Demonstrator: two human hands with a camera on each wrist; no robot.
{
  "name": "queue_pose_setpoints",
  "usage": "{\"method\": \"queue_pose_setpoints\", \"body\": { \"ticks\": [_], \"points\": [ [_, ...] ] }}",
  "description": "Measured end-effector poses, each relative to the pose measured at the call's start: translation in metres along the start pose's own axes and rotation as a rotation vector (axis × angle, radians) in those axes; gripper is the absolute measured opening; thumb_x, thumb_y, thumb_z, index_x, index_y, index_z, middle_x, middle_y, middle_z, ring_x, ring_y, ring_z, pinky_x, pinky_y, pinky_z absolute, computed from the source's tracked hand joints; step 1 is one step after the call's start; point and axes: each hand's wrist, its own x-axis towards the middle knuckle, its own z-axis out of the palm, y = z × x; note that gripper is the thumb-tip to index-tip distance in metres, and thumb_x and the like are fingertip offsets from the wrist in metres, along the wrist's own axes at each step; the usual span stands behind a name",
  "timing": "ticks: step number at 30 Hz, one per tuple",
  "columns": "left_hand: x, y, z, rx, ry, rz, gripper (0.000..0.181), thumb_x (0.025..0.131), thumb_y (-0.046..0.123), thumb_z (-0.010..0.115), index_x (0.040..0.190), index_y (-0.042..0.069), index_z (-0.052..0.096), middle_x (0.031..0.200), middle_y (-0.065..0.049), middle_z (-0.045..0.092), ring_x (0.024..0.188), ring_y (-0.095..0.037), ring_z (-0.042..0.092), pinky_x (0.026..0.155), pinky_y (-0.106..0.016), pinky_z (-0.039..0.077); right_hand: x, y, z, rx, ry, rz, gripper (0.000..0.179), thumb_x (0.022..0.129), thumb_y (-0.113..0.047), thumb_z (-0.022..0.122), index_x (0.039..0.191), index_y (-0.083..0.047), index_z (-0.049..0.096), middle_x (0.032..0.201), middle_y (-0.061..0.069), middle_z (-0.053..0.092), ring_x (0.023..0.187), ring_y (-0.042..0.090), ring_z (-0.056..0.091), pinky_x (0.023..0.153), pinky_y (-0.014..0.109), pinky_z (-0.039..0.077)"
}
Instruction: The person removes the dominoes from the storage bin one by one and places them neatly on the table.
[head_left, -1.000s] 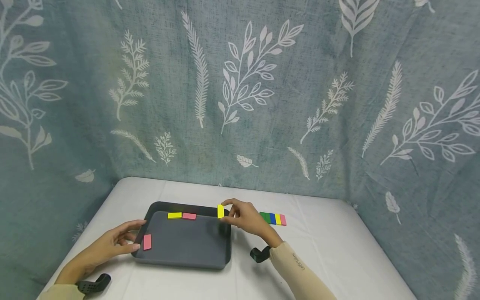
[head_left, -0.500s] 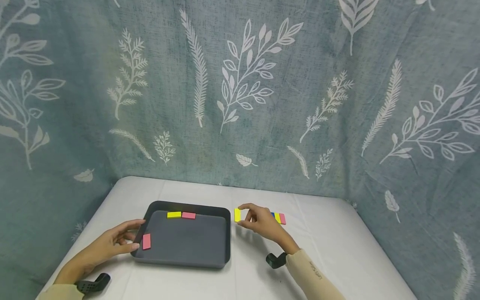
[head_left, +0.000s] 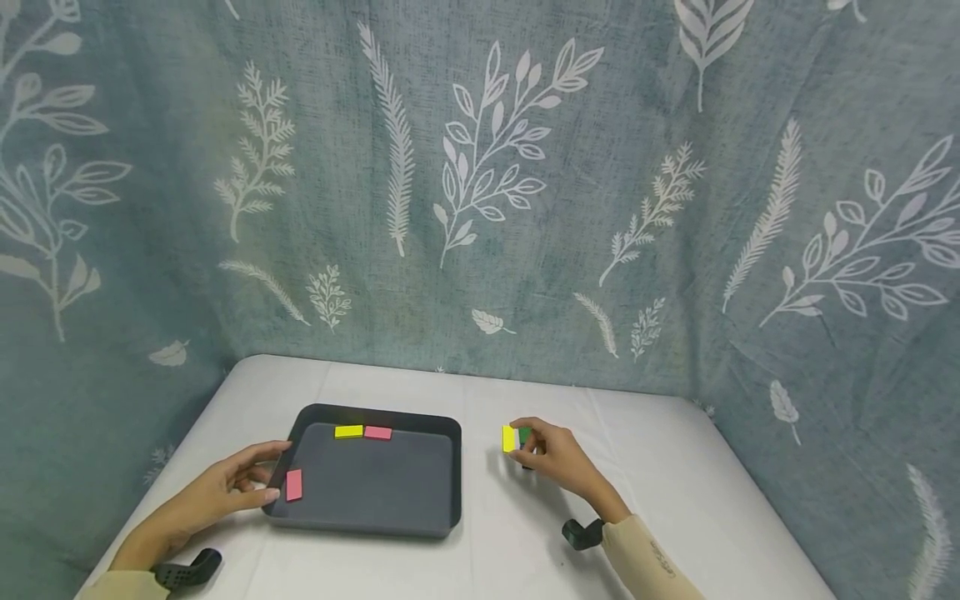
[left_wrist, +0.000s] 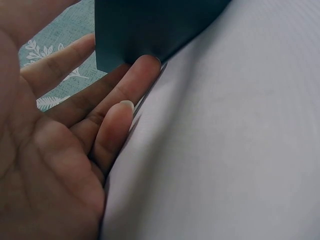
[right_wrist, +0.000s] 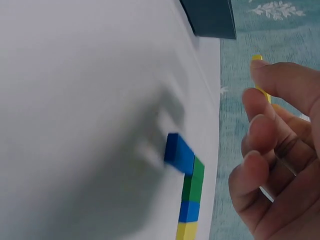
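A dark grey tray (head_left: 367, 527) lies on the white table. Near its left side, my left hand (head_left: 206, 492) touches the wall with relaxed fingers; the fingertips (left_wrist: 145, 67) show there in the left wrist view. My right hand (head_left: 558, 457) pinches a small yellow block (head_left: 508, 439) between thumb and fingers, raised over the table to the right of the tray. Below this hand stands a row with a green block (head_left: 524, 435), mostly hidden in the head view. The right wrist view shows a blue block (right_wrist: 179, 153) at the row's end, set off from the line.
Inside the tray, a yellow block (head_left: 348, 432) and a pink block (head_left: 377, 433) sit end to end along the back wall. Another pink block (head_left: 294, 485) lies by the left wall. A leaf-patterned curtain (head_left: 420, 208) surrounds the table's back and sides.
My right hand has moved right with the yellow block, from over the tray's right rim to above the row of blocks. The left hand has stayed at the tray.
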Motion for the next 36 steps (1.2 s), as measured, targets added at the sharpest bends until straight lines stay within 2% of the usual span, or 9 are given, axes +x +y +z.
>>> {"method": "queue_pose_setpoints", "body": {
  "ticks": [10,16,22,29,36],
  "points": [
    [0.000,0.002,0.001,0.024,0.019,0.009,0.083,0.089,0.032,0.082,0.157,0.012,0.039,0.149,-0.019,0.048,0.115,-0.029,0.054,0.085,-0.037,0.048,-0.014,0.017,-0.007,0.021,0.018,0.084,0.048,0.094,-0.023,0.078,0.136,-0.009,0.061,0.081,-0.004,0.066,0.057,0.012,0.054,0.053,0.028,0.048],
    [0.001,-0.002,0.001,0.002,-0.002,-0.027,0.082,0.091,0.032,0.080,0.158,0.013,0.038,0.141,-0.015,0.053,0.111,-0.027,0.055,0.082,-0.038,0.047,-0.021,0.029,-0.008,-0.026,0.036,0.123,0.048,0.093,-0.021,0.079,0.135,-0.007,0.062,0.080,-0.005,0.064,0.057,0.013,0.054,0.053,0.028,0.048],
    [0.000,-0.002,0.000,-0.013,-0.022,-0.024,0.080,0.092,0.031,0.079,0.159,0.013,0.037,0.133,-0.015,0.058,0.107,-0.028,0.056,0.080,-0.037,0.047,-0.027,0.043,-0.007,-0.041,0.050,0.166,0.046,0.092,-0.020,0.080,0.134,-0.008,0.063,0.078,-0.004,0.063,0.058,0.013,0.053,0.053,0.027,0.045],
    [0.000,-0.001,-0.002,-0.023,-0.026,0.004,0.079,0.093,0.030,0.078,0.158,0.014,0.037,0.147,-0.017,0.049,0.116,-0.027,0.055,0.083,-0.035,0.049,-0.029,0.051,-0.006,-0.053,0.053,0.202,0.045,0.092,-0.017,0.079,0.134,-0.009,0.063,0.077,-0.003,0.062,0.061,0.013,0.054,0.054,0.027,0.046],
    [0.000,-0.001,-0.003,-0.032,-0.036,0.003,0.078,0.093,0.029,0.077,0.158,0.013,0.037,0.139,-0.017,0.055,0.112,-0.028,0.056,0.082,-0.035,0.049,-0.028,0.055,-0.004,-0.073,0.061,0.243,0.044,0.090,-0.019,0.081,0.130,-0.009,0.065,0.077,-0.002,0.060,0.065,0.014,0.053,0.058,0.026,0.043]
  ]
}}
